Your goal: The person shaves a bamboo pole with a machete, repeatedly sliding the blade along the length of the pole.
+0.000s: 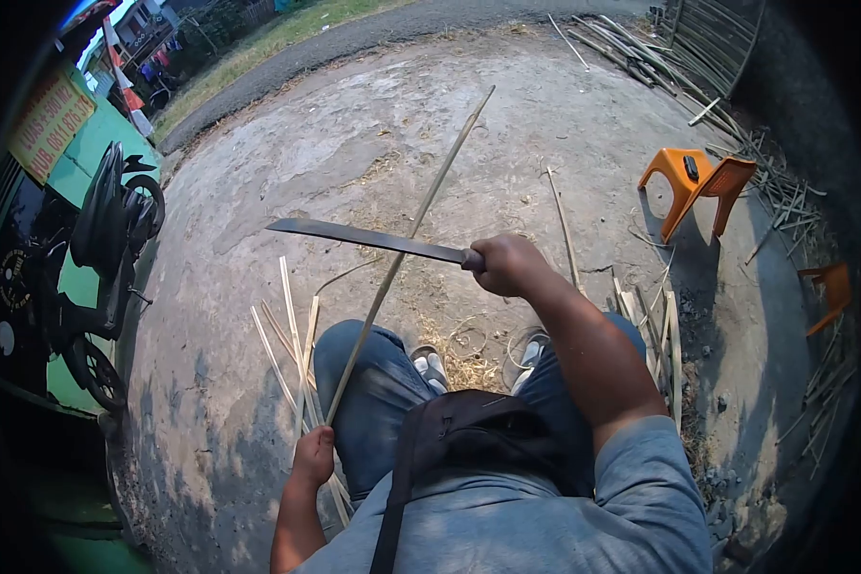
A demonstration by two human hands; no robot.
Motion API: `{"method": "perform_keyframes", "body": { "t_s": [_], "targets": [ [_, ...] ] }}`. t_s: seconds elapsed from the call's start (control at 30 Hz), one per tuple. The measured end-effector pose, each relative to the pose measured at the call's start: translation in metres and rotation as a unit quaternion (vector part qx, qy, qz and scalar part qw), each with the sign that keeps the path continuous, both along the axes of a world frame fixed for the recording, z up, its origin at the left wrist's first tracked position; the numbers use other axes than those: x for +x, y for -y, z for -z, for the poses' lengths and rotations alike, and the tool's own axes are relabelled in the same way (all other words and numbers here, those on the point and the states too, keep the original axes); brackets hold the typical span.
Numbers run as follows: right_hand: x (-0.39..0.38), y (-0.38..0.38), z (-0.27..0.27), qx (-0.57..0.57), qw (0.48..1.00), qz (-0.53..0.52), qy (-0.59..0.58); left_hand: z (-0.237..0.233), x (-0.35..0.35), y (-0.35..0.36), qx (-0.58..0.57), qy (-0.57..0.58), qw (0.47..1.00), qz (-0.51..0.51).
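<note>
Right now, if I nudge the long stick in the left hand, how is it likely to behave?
The stick is probably fairly stiff: its long stretch shows only a slight bend. It looks slim, so likely light for its length. With only the left hand gripping it, the far tip would probably swing at a nudge.

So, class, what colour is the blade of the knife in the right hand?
Dark grey; the blade shows best in the head view.
</note>
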State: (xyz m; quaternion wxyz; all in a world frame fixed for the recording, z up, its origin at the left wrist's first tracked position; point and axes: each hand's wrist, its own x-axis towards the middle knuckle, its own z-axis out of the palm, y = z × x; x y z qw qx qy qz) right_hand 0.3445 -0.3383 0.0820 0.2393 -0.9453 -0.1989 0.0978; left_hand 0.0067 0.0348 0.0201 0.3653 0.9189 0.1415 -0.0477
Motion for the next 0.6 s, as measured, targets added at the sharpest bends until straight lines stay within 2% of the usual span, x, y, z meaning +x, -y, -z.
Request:
{"method": "perform_keyframes", "body": {
  "t_s": [0.07,0.17,0.27,0.33,0.43,0.6],
  "targets": [
    [0.009,0.007,0.004,0.046,0.998,0.046,0.004,-0.002,0.001,-0.001,0.002,-0.009,1.0,-0.001],
    [0.004,0.011,0.01,0.066,0.997,0.041,0.009,-0.001,0.0,-0.004,0.006,-0.016,1.0,0.001],
    [-0.015,0.007,0.007,0.028,0.999,-0.026,0.017,-0.002,0.0,-0.001,0.005,-0.019,1.0,0.002],
    [-0.032,-0.006,-0.004,-0.05,0.992,-0.108,0.042,-0.001,0.001,0.001,0.004,-0.015,1.0,0.002],
    [-0.046,-0.02,-0.011,-0.062,0.983,-0.163,0.064,0.003,0.001,0.001,0.006,0.0,1.0,0.0],
    [-0.012,-0.009,-0.002,-0.047,0.994,-0.082,0.056,0.001,0.0,0.001,0.012,-0.019,1.0,-0.012]
  ]
}}
